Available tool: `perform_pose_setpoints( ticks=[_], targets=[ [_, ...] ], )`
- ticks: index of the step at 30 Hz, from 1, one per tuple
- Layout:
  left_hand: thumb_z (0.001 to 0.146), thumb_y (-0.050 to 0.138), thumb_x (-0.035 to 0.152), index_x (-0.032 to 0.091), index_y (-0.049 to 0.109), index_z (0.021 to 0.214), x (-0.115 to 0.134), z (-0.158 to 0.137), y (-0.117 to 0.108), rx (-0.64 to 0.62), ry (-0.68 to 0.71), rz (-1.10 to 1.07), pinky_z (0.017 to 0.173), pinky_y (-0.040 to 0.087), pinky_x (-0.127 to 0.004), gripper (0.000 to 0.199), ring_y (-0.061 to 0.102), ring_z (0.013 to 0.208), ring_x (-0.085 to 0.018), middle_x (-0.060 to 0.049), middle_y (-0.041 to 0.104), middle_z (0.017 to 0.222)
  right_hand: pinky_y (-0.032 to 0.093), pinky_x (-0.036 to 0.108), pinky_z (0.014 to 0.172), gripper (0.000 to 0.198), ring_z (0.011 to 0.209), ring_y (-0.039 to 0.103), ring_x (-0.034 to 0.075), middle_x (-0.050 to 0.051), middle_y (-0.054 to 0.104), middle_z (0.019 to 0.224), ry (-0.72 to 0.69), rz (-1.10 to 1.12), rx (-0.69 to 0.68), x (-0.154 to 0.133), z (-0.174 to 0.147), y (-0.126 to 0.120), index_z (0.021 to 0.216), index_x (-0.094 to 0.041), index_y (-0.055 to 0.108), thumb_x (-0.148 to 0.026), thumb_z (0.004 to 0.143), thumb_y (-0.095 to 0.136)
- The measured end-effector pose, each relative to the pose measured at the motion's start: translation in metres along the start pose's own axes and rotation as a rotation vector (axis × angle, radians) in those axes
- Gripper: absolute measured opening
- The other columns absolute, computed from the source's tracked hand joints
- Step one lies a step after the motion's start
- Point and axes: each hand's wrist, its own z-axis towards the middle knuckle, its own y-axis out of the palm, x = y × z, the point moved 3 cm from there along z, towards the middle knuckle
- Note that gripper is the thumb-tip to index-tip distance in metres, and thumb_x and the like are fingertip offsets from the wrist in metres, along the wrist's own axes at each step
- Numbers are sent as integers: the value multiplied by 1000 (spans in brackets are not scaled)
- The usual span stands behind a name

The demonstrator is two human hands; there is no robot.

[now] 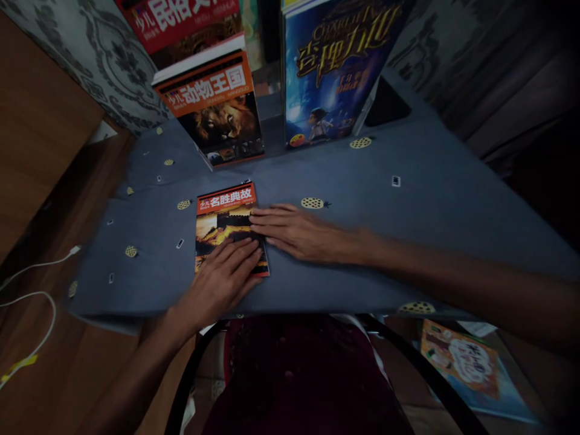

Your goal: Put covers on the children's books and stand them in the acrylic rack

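Note:
A small book [217, 226] with an orange title band and a Great Wall picture lies flat on the cloth-covered table [362, 181]. My left hand [224, 272] rests on its lower part, fingers stretched out and palm down. From the right, my right hand [301, 232] reaches its fingertips onto the book's right edge, the fingers extended side by side. Neither hand grips the book. Behind it stands an upright book with a lion on the cover [222, 115], and to the right of that a tall blue book [330, 78].
A red-covered book [181, 30] stands at the back left. A dark flat object [387, 106] lies beside the blue book. Below the table on the right are more books [471, 368]. A white cable [45, 296] hangs at the left, over the wooden floor.

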Motion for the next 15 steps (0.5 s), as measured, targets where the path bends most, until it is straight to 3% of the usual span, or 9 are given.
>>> perform_pose_setpoints(
  ticks=[6,15],
  targets=[
    [98,56,24,14,66,115,10,-3,-2,80,2,34,94,58,-42,22,67,106,-24,-12,72,113,37,46,116,38,139,48,21,11,61,141,-34,79,-10,-28,-15,-7,135,-16,60,-22,103,41],
    [98,51,15,14,67,112,12,-2,-7,95,26,28,88,59,-39,21,66,101,-23,-10,73,109,40,47,115,30,135,52,21,8,69,131,-55,164,16,-32,-16,-8,122,-20,69,-20,100,49]
  ],
)
